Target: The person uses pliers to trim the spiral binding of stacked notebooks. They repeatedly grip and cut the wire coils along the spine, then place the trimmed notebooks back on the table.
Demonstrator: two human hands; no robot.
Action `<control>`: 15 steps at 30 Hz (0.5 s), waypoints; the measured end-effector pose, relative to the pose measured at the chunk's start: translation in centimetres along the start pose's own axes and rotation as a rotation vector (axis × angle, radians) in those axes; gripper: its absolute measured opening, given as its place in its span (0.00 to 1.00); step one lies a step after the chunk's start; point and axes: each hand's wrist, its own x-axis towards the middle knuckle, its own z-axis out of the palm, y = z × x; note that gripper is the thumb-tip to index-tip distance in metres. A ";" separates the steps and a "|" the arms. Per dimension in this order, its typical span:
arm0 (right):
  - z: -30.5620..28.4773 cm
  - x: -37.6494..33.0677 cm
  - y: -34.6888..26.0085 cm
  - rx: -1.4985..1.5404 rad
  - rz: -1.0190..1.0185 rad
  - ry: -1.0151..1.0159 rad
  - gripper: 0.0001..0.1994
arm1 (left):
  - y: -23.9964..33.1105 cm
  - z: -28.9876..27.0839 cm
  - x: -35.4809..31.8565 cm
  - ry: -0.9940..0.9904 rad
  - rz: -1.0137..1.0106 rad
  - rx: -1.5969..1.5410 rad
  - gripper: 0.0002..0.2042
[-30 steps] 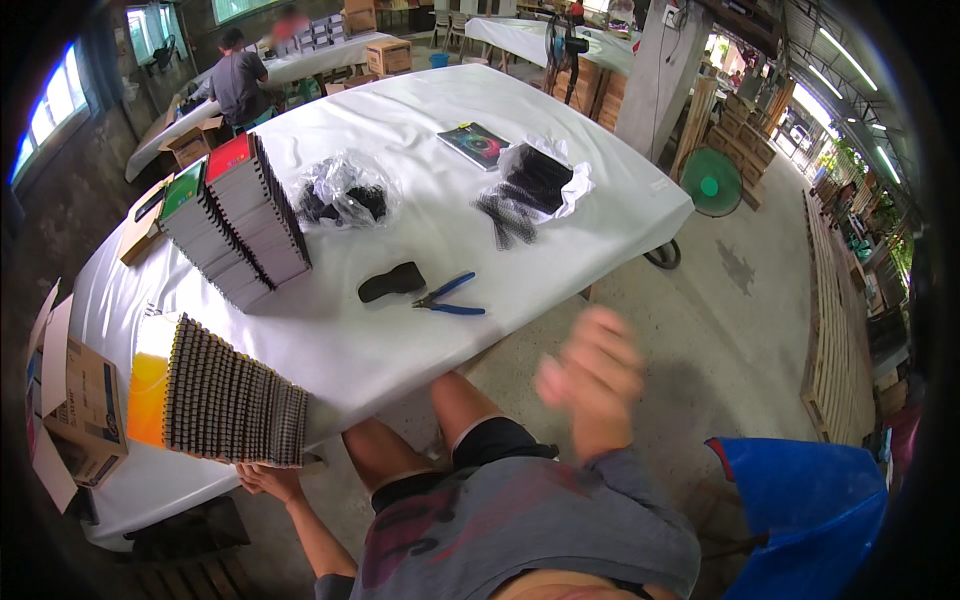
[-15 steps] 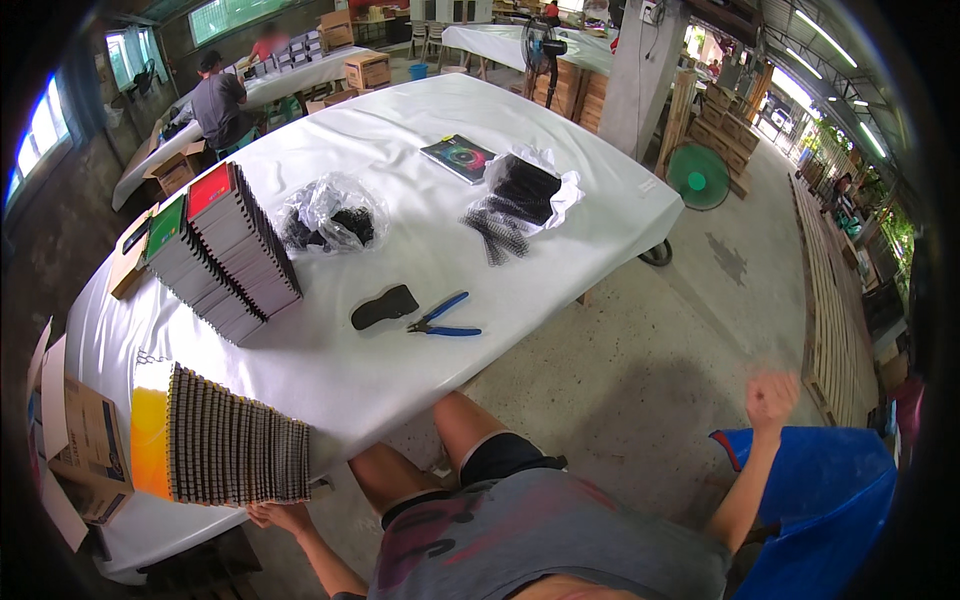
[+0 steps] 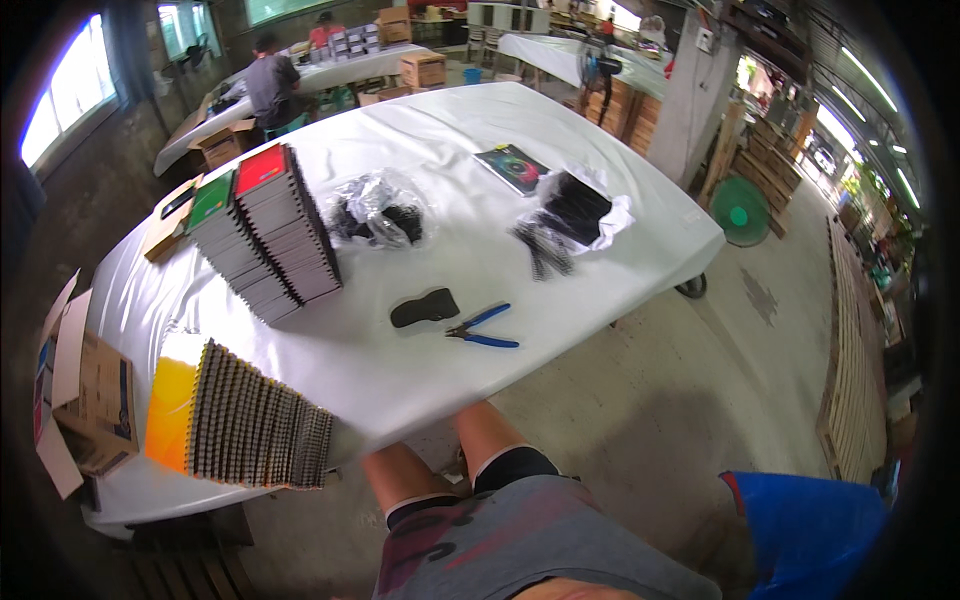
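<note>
Neither of my hands shows now. On the white-covered table (image 3: pixel 400 380), wire-bound notebooks with yellow covers (image 3: pixel 260 425) form a leaning stack at the near left. Behind them stand tall piles of spiral notebooks, one topped with a green cover (image 3: pixel 211 199) and one with a red cover (image 3: pixel 262 168). Blue-handled cutters (image 3: pixel 485 328) lie with handles spread beside a flat black thing (image 3: pixel 424 308) whose kind I cannot make out. Farther back are a clear plastic bag (image 3: pixel 378 208) with black contents, black binding coils (image 3: pixel 577 208) on white wrapping, and a dark notebook (image 3: pixel 513 168).
An open cardboard box (image 3: pixel 95 400) stands at the table's left end. Blue sheeting (image 3: pixel 810 530) is at the lower right. A green fan (image 3: pixel 740 212) stands by a pillar (image 3: pixel 680 100). A person in grey (image 3: pixel 272 85) sits at another table behind.
The view has shifted, so the table's things appear farther right. My left hand, which was by the yellow notebooks, and my raised right hand have both gone out of the picture.
</note>
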 end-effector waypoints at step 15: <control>-21.6 12.7 -29.6 1.084 -0.651 0.491 0.18 | -11.3 -1.6 1.6 0.620 -0.052 0.278 0.31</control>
